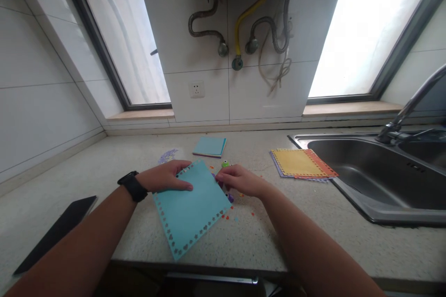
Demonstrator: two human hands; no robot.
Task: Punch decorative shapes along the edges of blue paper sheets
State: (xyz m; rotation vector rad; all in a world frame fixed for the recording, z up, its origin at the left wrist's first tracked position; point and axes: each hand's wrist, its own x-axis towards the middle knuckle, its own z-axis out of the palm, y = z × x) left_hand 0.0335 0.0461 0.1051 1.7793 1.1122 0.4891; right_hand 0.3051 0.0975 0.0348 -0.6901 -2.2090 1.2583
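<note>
My left hand (170,177) grips a light blue sheet of paper (195,209), thumb on top and fingers at its far edge. Small shapes are punched along several of the sheet's edges. At the sheet's upper right edge, my right hand (239,179) is closed on a small purple paper punch (213,175), mostly hidden by the fingers and paper. Just below that hand, another small purple punch (230,198) lies on the counter. A green punch (225,164) stands behind my right fingers. Red and orange paper bits (227,217) are scattered around.
A stack of light blue paper (209,146) lies farther back, with purple paper bits (167,156) to its left. Yellow and orange punched sheets (299,163) lie beside the steel sink (351,195). A black flat object (57,234) rests at the left on the counter (265,246).
</note>
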